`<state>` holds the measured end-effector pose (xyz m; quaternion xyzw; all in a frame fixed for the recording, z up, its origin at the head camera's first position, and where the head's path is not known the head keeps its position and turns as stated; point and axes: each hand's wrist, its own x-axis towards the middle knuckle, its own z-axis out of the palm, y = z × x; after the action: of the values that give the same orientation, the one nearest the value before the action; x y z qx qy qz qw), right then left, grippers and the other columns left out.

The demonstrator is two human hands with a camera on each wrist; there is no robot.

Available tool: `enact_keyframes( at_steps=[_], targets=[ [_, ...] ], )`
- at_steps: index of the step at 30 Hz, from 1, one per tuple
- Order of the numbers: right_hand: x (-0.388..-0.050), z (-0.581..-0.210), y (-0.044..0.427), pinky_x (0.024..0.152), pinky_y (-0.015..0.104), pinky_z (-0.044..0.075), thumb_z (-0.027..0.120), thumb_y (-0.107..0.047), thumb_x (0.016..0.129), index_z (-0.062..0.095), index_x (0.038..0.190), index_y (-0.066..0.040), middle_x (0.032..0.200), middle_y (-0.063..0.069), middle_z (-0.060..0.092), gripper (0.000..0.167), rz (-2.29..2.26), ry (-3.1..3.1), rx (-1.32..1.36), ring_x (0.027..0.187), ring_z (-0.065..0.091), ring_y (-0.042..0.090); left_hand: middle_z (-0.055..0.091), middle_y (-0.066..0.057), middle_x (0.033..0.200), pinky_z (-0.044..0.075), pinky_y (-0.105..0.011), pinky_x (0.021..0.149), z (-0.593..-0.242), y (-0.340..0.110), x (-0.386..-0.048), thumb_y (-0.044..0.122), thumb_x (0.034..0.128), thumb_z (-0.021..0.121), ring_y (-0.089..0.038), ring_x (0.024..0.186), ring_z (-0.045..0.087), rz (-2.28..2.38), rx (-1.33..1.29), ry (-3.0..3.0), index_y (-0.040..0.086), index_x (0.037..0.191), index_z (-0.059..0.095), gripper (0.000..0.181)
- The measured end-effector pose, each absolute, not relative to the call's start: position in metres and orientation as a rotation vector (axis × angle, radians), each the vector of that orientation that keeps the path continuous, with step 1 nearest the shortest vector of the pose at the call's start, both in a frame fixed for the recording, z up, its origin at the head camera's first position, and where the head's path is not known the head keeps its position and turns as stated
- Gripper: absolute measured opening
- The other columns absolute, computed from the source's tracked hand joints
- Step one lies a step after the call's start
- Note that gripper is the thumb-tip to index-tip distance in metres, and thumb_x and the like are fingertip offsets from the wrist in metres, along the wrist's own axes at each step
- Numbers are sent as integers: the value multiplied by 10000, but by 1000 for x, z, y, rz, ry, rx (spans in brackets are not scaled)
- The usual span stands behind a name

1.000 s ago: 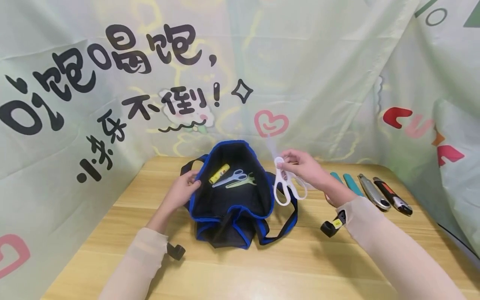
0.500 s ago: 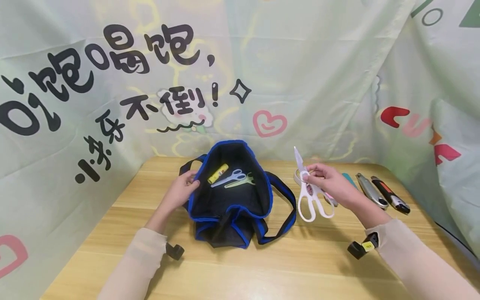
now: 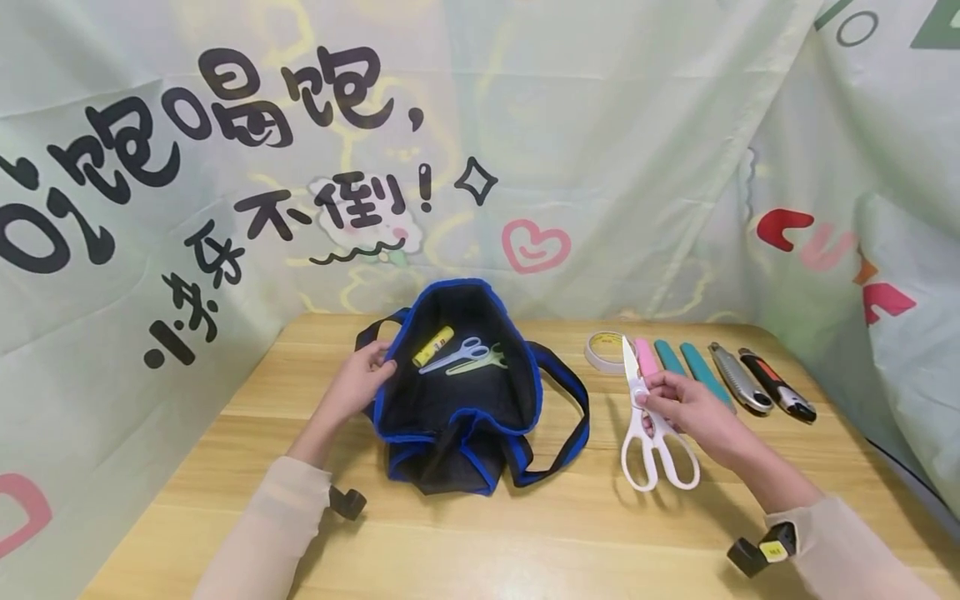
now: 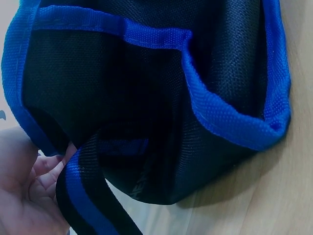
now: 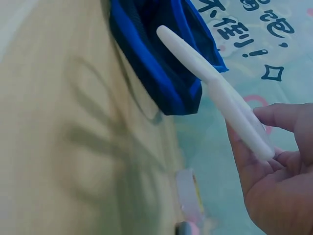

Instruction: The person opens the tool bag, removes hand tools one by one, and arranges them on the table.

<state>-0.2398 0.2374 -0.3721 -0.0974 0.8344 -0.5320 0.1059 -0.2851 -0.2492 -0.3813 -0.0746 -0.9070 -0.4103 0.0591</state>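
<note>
Right hand (image 3: 693,414) pinches white scissors (image 3: 638,398) near pivot, above tabletop (image 3: 480,542); handle loops toward person, blades away, long axis roughly near-to-far. Bag (image 3: 442,406) left of scissors, mouth open, strap (image 3: 573,390) looping between. Left hand (image 3: 357,383) grips bag's left rim, well apart from scissors. Inside bag: yellow stick (image 3: 432,347), blue scissors (image 3: 450,357), green scissors (image 3: 474,362). Farther: tape roll (image 3: 602,363) beyond scissors, slightly left.

The right hand (image 5: 281,181) pinches the scissors (image 5: 215,85), white and seen edge-on; a looped shadow (image 5: 122,129) falls on the table (image 5: 34,147); beyond lie the bag (image 5: 164,81) and tape (image 5: 187,193), before a printed cloth (image 5: 208,142)
</note>
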Motion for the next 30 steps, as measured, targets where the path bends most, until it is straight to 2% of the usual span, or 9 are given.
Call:
enact_keyframes(
  at_steps=[4, 11, 16, 23, 30],
  targets=[
    [-234, -383, 239, 594, 291, 499, 584, -225, 992, 466, 1181, 75, 885, 112, 607, 374, -1604, 2396, -251, 725, 606, 167, 635, -170, 972, 481, -321, 572, -382, -251, -285, 176, 965, 584, -201, 644, 533, -1232, -224, -2746, -2, 1350, 536, 427],
    [-229, -402, 242, 577, 249, 469, 607, -185, 971, 498, 1132, 72, 815, 70, 575, 322, -1583, 2406, -227, 686, 557, 122, 642, -156, 1011, 493, -334, 660, -382, -250, -284, 184, 971, 566, -230, 795, 582, -1235, -228, -2754, -11, 1360, 523, 438],
    [-225, -407, 240, 577, 243, 458, 630, -193, 952, 505, 1155, 72, 817, 67, 580, 356, -1532, 2377, -191, 680, 545, 125, 632, -165, 1018, 493, -337, 635, -380, -250, -284, 181, 973, 568, -240, 775, 574, -1246, -229, -2751, -1, 1362, 525, 431],
    [-223, -415, 242, 542, 218, 427, 660, -193, 931, 543, 1129, 78, 734, 15, 578, 355, -1465, 2367, -208, 608, 480, 93, 642, -163, 1017, 495, -337, 652, -380, -249, -285, 197, 975, 564, -247, 801, 586, -1216, -242, -2767, 7, 1360, 530, 431],
    [-224, -421, 247, 574, 250, 479, 650, -233, 945, 552, 1136, 72, 805, 53, 651, 373, -1425, 2385, -222, 658, 559, 124, 646, -158, 973, 488, -330, 633, -382, -251, -286, 165, 968, 570, -234, 767, 572, -1232, -261, -2739, -12, 1340, 539, 413]
  ],
)
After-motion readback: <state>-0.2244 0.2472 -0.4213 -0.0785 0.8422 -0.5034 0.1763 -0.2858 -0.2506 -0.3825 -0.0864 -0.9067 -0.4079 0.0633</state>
